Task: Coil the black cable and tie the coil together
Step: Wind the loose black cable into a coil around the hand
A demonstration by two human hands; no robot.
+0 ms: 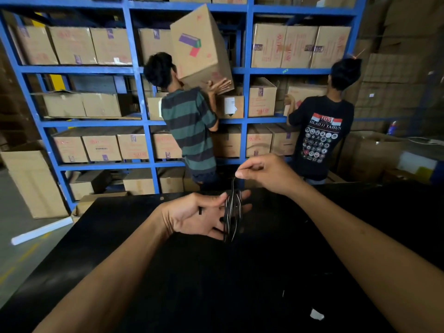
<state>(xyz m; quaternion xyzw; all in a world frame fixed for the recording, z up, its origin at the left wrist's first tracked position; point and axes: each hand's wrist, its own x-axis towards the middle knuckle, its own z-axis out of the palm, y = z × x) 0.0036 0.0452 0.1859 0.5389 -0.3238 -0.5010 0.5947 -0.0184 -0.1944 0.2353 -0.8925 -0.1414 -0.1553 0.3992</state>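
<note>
Over the matte black table (336,236), the left hand (201,215) lies spread, glossy black cable (232,213) looped round its fingers. The right hand (264,174) pinches the cable's thin end — pulled upward.

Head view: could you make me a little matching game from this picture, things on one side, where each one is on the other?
Things:
1. cable
2. left hand
3. right hand
4. tilted box

Places or states:
A. pinching a strand from above
B. palm up, open, over the black table
C. looped round the fingers
D. being lifted at the blue rack

Pairs: 1-C, 2-B, 3-A, 4-D
</note>
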